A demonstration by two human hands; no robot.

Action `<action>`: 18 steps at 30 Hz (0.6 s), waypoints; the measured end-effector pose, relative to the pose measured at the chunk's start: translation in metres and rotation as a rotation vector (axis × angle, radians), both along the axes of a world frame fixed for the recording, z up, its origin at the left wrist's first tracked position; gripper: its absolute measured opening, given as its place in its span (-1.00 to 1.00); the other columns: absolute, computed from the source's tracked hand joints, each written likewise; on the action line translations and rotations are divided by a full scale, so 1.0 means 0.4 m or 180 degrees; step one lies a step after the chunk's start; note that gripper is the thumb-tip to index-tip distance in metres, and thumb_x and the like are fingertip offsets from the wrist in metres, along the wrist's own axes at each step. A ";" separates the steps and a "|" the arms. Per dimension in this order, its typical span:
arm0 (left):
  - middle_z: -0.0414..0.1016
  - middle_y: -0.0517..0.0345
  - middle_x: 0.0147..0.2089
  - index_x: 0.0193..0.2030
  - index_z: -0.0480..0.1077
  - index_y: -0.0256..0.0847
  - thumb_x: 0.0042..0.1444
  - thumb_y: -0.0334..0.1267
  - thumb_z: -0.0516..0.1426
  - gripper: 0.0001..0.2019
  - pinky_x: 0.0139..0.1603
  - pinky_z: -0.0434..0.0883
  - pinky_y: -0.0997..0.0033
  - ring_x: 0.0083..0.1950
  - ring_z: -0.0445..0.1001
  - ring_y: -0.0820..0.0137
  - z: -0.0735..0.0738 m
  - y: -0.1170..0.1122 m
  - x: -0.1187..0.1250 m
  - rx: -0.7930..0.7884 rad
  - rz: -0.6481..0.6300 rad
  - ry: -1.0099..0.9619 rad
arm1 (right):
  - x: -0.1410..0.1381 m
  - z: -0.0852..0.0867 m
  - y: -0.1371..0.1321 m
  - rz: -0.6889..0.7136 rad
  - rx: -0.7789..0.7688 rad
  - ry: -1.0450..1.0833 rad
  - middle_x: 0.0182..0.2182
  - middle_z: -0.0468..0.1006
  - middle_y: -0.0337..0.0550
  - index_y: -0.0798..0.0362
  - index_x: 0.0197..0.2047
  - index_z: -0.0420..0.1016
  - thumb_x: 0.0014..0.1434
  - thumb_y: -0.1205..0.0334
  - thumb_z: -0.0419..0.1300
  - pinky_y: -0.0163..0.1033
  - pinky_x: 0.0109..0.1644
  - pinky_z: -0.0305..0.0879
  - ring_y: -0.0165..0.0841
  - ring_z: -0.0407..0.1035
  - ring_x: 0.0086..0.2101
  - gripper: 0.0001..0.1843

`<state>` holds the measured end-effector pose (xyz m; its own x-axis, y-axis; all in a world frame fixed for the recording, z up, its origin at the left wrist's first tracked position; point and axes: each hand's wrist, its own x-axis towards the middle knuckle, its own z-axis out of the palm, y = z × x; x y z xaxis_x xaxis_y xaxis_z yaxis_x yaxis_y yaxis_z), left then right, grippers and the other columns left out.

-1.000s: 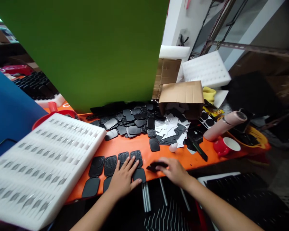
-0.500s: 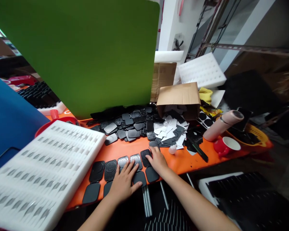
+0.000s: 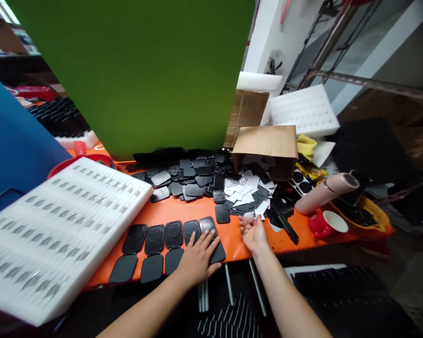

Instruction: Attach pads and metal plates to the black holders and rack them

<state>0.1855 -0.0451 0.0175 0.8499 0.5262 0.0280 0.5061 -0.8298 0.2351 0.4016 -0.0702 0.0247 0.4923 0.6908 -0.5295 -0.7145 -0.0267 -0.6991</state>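
five flaps (image 3: 174, 234) laid out; heap (image 3: 193, 189) not | left hand (image 3: 194, 261) spread over flaps; right hand (image 3: 255, 236) curled at white bit (image 3: 248, 216), hold unclear

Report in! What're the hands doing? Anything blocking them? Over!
Left hand spread across row of five unfolded black hinged pieces, hiding parts. Right hand at small whitish item, grip unclear. White foam tray at left, clear of both hands.

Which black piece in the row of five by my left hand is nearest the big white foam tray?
The leftmost black piece: it ends the row beside the white foam tray, while the other four lie farther right.
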 end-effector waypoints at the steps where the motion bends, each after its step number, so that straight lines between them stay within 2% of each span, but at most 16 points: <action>1: -0.14 0.08 0.30 0.25 -0.15 -0.03 0.06 0.14 -0.13 -0.36 0.17 -0.17 -0.07 0.27 -0.12 0.16 -0.001 0.002 -0.004 0.0007 -0.0025 0.0005 | -0.004 0.004 0.016 0.0050 -0.0011 -0.0035 -0.49 0.48 -0.18 0.02 -0.25 0.19 0.09 -0.10 -0.06 -0.42 -0.65 0.19 -0.48 0.30 -0.62 -0.65; 4: -0.13 0.10 0.30 0.26 -0.19 -0.06 0.06 0.15 -0.14 -0.33 0.20 -0.16 0.03 0.28 -0.14 0.21 0.003 0.002 -0.015 0.0014 -0.0081 -0.0028 | -0.044 0.010 0.059 0.0225 0.0070 -0.0380 -0.57 0.44 -0.32 -0.02 -0.22 0.17 0.02 0.02 0.11 -0.50 -0.71 0.04 -0.57 0.18 -0.70 -0.69; 7: -0.03 0.10 0.28 0.25 -0.13 -0.08 0.06 0.16 -0.15 -0.34 0.21 -0.14 0.12 0.26 -0.08 0.23 0.008 -0.003 -0.018 -0.0055 0.0007 -0.0106 | -0.102 0.009 0.100 0.0430 0.0303 -0.0802 -0.50 0.46 -0.35 -0.05 -0.18 0.15 -0.05 0.08 0.18 -0.52 -0.66 0.09 -0.60 0.21 -0.67 -0.62; 10: 0.05 0.12 0.25 0.23 -0.04 -0.07 0.08 0.15 -0.16 -0.39 0.21 -0.10 0.18 0.24 -0.01 0.26 0.005 -0.007 -0.018 -0.0148 0.0130 -0.0201 | -0.147 -0.007 0.140 0.0584 0.0396 -0.1150 -0.48 0.47 -0.30 0.05 -0.27 0.23 -0.09 0.10 0.22 -0.50 -0.59 0.17 -0.60 0.24 -0.63 -0.66; 14: 0.06 0.13 0.24 0.21 0.00 -0.09 0.10 0.13 -0.17 -0.41 0.21 -0.08 0.20 0.24 -0.01 0.29 -0.001 -0.006 -0.021 -0.0206 0.0137 -0.0339 | -0.175 -0.037 0.180 0.0639 0.0325 -0.1409 -0.54 0.47 -0.26 0.12 -0.33 0.28 -0.13 0.08 0.24 -0.48 -0.62 0.14 -0.55 0.26 -0.64 -0.64; 18: 0.07 0.12 0.24 0.21 0.00 -0.11 0.09 0.14 -0.17 -0.39 0.22 -0.09 0.17 0.24 0.00 0.28 -0.001 -0.001 -0.027 -0.0320 0.0112 -0.0406 | -0.186 -0.056 0.196 0.0660 0.0103 -0.2348 -0.51 0.51 -0.14 0.15 -0.33 0.33 -0.09 -0.02 0.18 -0.38 -0.59 0.20 -0.44 0.31 -0.62 -0.61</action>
